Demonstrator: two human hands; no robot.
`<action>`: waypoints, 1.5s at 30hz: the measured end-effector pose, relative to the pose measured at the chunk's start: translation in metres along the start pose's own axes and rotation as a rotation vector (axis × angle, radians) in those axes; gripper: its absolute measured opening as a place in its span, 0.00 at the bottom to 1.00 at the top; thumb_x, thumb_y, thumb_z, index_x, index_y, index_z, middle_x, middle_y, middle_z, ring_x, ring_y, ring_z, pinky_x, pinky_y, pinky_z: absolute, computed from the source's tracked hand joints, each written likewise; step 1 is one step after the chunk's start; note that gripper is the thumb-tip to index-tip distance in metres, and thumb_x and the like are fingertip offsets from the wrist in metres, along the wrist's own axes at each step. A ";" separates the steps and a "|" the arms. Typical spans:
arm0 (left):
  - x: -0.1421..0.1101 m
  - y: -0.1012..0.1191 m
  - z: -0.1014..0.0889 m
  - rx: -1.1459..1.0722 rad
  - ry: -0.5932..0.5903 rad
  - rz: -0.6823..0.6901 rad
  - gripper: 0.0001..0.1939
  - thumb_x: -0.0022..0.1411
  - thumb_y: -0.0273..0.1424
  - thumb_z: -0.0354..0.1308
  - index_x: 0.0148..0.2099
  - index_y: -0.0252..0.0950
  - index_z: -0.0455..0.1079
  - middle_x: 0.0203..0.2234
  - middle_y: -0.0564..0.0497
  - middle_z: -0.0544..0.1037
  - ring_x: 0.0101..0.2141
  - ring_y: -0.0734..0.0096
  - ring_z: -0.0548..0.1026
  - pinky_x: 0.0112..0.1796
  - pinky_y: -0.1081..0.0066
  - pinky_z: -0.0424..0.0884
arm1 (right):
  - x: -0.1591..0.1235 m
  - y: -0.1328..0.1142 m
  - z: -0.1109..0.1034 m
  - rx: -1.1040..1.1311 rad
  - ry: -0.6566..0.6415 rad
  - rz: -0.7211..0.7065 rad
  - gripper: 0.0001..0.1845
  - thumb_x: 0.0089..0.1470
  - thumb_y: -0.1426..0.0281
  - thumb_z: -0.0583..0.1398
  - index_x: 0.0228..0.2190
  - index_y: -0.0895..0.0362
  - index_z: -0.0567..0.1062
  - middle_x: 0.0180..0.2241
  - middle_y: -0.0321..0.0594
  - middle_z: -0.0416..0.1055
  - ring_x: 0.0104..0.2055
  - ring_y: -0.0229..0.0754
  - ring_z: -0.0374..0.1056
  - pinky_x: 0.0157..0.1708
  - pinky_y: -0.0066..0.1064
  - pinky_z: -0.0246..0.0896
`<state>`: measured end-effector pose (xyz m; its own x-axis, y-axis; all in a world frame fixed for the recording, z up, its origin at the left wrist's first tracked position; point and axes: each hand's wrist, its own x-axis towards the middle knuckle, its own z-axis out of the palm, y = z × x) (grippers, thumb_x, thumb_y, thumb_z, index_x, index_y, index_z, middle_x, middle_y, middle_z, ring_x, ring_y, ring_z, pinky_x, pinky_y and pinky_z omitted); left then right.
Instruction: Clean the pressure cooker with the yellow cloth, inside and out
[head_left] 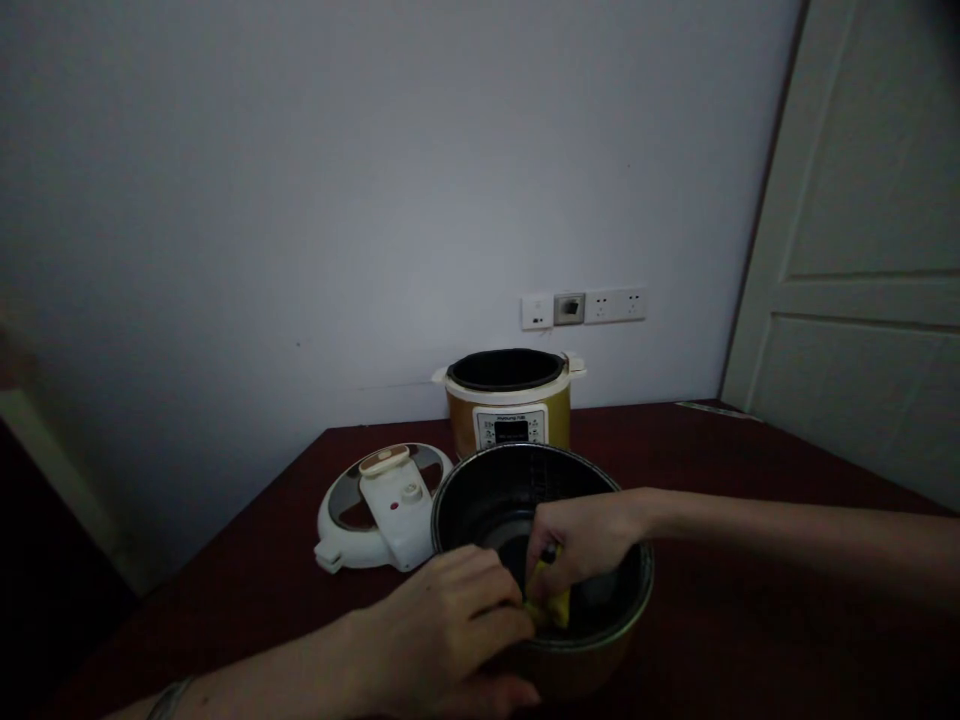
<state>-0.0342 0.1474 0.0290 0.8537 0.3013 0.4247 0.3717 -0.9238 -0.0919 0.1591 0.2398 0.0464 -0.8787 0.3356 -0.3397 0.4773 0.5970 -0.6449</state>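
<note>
Cloth (559, 605) is pinched in my right hand (585, 540), my left hand (454, 630) grips the pot (480, 500); I should keep it still, rub softly.

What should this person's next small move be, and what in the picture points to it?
Probably a short stroke of the yellow cloth along the inside of the dark pot. The right hand is inside the pot, pinching the cloth low near its near wall, and the left hand is at the near-left rim, well placed to steady it.
</note>
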 end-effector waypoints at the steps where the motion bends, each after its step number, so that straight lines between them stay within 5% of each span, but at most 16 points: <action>1: -0.003 0.003 0.005 -0.027 -0.021 -0.028 0.19 0.64 0.43 0.46 0.44 0.32 0.66 0.32 0.45 0.75 0.32 0.68 0.70 0.32 0.70 0.66 | 0.007 0.000 0.002 -0.001 -0.027 -0.043 0.11 0.50 0.73 0.59 0.34 0.64 0.78 0.26 0.33 0.68 0.28 0.30 0.60 0.27 0.19 0.55; 7: -0.009 -0.003 0.028 -0.011 0.045 -0.083 0.18 0.66 0.42 0.44 0.43 0.33 0.63 0.30 0.48 0.74 0.30 0.71 0.71 0.35 0.72 0.67 | 0.041 -0.001 0.021 -0.197 0.049 -0.102 0.07 0.42 0.81 0.59 0.28 0.63 0.74 0.20 0.28 0.61 0.22 0.29 0.55 0.19 0.19 0.50; 10: -0.010 -0.007 0.039 0.025 0.096 -0.043 0.18 0.66 0.42 0.41 0.41 0.33 0.64 0.27 0.49 0.73 0.28 0.72 0.70 0.36 0.72 0.66 | 0.050 0.008 0.020 -0.424 0.114 -0.279 0.06 0.44 0.78 0.59 0.29 0.62 0.72 0.22 0.32 0.66 0.24 0.33 0.60 0.22 0.22 0.53; 16: -0.012 -0.011 0.051 0.121 0.090 -0.031 0.16 0.66 0.43 0.44 0.38 0.35 0.64 0.24 0.52 0.71 0.24 0.73 0.68 0.32 0.71 0.65 | 0.079 0.012 -0.016 -1.069 -0.009 -0.880 0.13 0.58 0.78 0.49 0.34 0.62 0.74 0.42 0.50 0.71 0.46 0.42 0.64 0.46 0.31 0.55; 21: -0.008 -0.011 0.040 0.107 -0.051 -0.050 0.10 0.63 0.37 0.53 0.41 0.36 0.62 0.28 0.53 0.73 0.26 0.74 0.70 0.26 0.74 0.63 | 0.102 0.014 -0.045 -1.431 -0.141 -1.013 0.16 0.60 0.76 0.47 0.32 0.59 0.74 0.37 0.47 0.73 0.43 0.43 0.64 0.46 0.35 0.52; 24: -0.006 -0.012 0.039 0.090 -0.034 -0.037 0.09 0.64 0.37 0.50 0.42 0.37 0.62 0.27 0.53 0.73 0.26 0.74 0.70 0.25 0.74 0.62 | 0.096 0.028 -0.060 -1.551 -0.061 -0.936 0.13 0.58 0.76 0.51 0.30 0.58 0.75 0.34 0.45 0.73 0.42 0.43 0.65 0.43 0.36 0.53; 28: -0.007 -0.014 0.045 0.092 0.061 -0.013 0.10 0.66 0.37 0.46 0.40 0.37 0.61 0.24 0.53 0.71 0.23 0.73 0.69 0.22 0.74 0.61 | 0.064 0.047 -0.069 -1.548 0.020 -0.505 0.11 0.54 0.79 0.54 0.26 0.58 0.75 0.29 0.44 0.73 0.37 0.43 0.66 0.36 0.35 0.55; 33: -0.008 -0.016 0.052 0.124 0.093 -0.012 0.09 0.66 0.37 0.45 0.40 0.37 0.62 0.23 0.52 0.70 0.22 0.73 0.68 0.21 0.73 0.60 | 0.013 0.037 -0.055 -1.177 0.026 0.084 0.08 0.43 0.75 0.61 0.29 0.64 0.77 0.28 0.48 0.73 0.32 0.45 0.69 0.30 0.33 0.56; 36: -0.009 -0.015 0.054 0.124 0.124 -0.015 0.11 0.67 0.37 0.43 0.39 0.37 0.62 0.23 0.52 0.70 0.21 0.73 0.67 0.20 0.73 0.59 | -0.005 0.018 -0.036 -0.895 -0.100 0.307 0.12 0.41 0.69 0.62 0.29 0.65 0.78 0.24 0.45 0.71 0.29 0.45 0.68 0.26 0.31 0.57; 40: -0.009 -0.012 0.052 0.080 0.163 -0.023 0.13 0.68 0.36 0.40 0.39 0.36 0.63 0.22 0.52 0.70 0.22 0.73 0.67 0.21 0.73 0.59 | 0.002 0.003 -0.005 -0.466 -0.322 0.334 0.17 0.52 0.63 0.55 0.32 0.62 0.77 0.21 0.38 0.67 0.25 0.41 0.65 0.25 0.31 0.59; 45: -0.010 -0.013 0.050 -0.072 0.232 -0.089 0.12 0.67 0.38 0.43 0.41 0.37 0.63 0.28 0.49 0.71 0.28 0.72 0.69 0.28 0.73 0.65 | 0.055 0.010 0.039 0.097 -0.022 0.312 0.09 0.52 0.72 0.54 0.30 0.59 0.75 0.23 0.35 0.68 0.26 0.37 0.65 0.27 0.29 0.61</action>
<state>-0.0290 0.1680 -0.0190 0.7089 0.3279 0.6245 0.4080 -0.9128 0.0161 0.1148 0.2360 -0.0055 -0.6907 0.4747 -0.5456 0.7211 0.3951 -0.5692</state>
